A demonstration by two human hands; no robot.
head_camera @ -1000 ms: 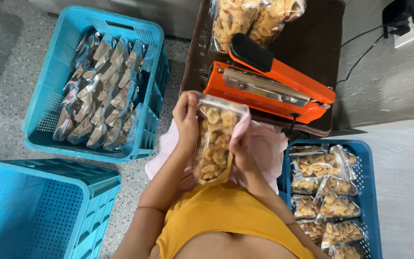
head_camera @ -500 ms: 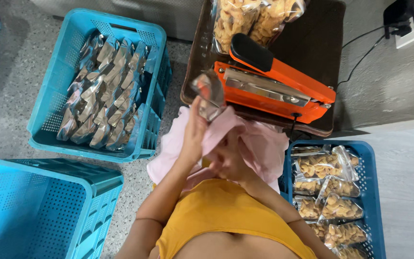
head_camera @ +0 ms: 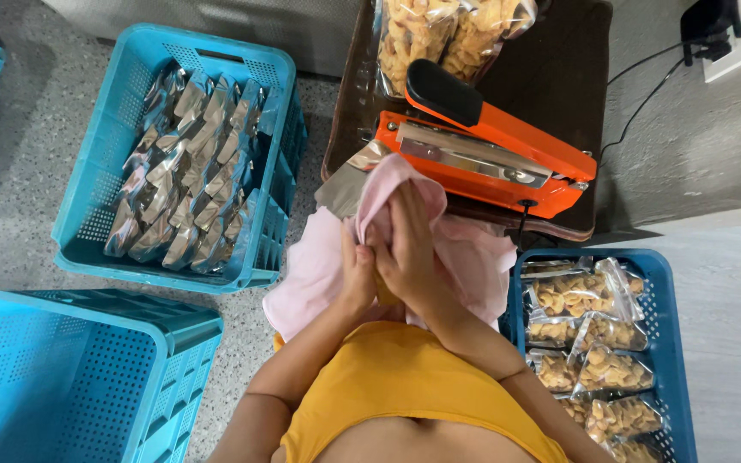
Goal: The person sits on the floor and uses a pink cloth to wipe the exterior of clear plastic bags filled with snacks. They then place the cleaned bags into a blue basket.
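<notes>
My left hand [head_camera: 356, 276] and my right hand [head_camera: 406, 244] are pressed together in front of my chest, with a snack pouch [head_camera: 343, 185] between them. A pink cloth [head_camera: 473, 257] lies over my lap and is folded over the pouch under my right palm. Only the pouch's silvery top corner sticks out, pointing toward the orange heat sealer [head_camera: 495, 150]. The sealer stands with its arm raised on a dark brown table [head_camera: 559, 69] just beyond my hands.
A blue crate [head_camera: 216, 53] at the left holds rows of silvery pouches. Another blue crate [head_camera: 672, 343] at my right holds clear pouches of snacks. An upturned blue crate [head_camera: 70, 377] stands at the lower left. Large snack bags [head_camera: 448, 26] rest on the table, and a plug [head_camera: 713, 21] sits in the wall socket.
A second ago both hands held the pouch upright with the snacks showing. It then tipped toward the sealer, and now the pink cloth covers it between my hands.
</notes>
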